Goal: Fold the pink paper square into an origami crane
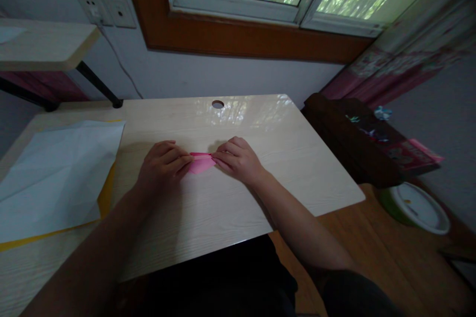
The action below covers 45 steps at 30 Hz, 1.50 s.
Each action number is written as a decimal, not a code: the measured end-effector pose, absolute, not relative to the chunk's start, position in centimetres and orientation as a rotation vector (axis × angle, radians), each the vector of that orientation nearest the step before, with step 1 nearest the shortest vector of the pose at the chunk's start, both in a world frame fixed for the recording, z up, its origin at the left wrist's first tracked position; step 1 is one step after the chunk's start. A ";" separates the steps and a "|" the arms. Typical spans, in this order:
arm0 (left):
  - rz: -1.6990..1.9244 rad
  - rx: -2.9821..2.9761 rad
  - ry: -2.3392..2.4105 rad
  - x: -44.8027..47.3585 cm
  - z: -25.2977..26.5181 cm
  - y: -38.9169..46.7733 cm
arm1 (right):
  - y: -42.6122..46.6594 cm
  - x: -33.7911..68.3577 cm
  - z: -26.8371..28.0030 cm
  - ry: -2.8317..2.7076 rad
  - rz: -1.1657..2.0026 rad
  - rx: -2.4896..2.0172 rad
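A small piece of folded pink paper (202,164) is held between my two hands, just above or on the pale wooden desk (230,203). It has a darker pink strip along its far edge and narrows toward me. My left hand (163,161) pinches its left end between thumb and fingers. At the right end, my right hand (238,158) grips it the same way, fingers curled. The fingers cover both ends of the paper.
White sheets (59,173) lie over yellow paper (106,190) on the desk's left side. A raised shelf (44,47) stands at the back left. The desk has a round cable hole (217,104). Dark furniture (334,129) and a green-and-white bin (420,208) are to the right.
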<state>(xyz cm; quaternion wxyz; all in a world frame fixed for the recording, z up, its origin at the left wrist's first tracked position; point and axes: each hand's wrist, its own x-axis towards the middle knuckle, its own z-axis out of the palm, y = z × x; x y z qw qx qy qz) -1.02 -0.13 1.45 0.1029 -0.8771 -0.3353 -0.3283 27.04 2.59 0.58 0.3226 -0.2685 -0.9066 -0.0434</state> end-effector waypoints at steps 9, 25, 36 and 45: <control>-0.853 -2.598 -1.003 0.4 2.0 -0.8 | 2.1 26.2 0.6 -2.449 -0.219 -0.708; -0.761 -2.507 -0.988 -0.2 2.0 -0.4 | 1.7 26.0 0.8 -2.399 -0.170 -0.686; -0.841 -2.424 -1.049 -1.7 2.1 0.2 | 2.0 26.8 1.2 -2.339 -0.106 -0.735; -0.862 -2.403 -1.069 -2.4 2.0 0.4 | 2.3 27.3 0.8 -2.315 -0.057 -0.771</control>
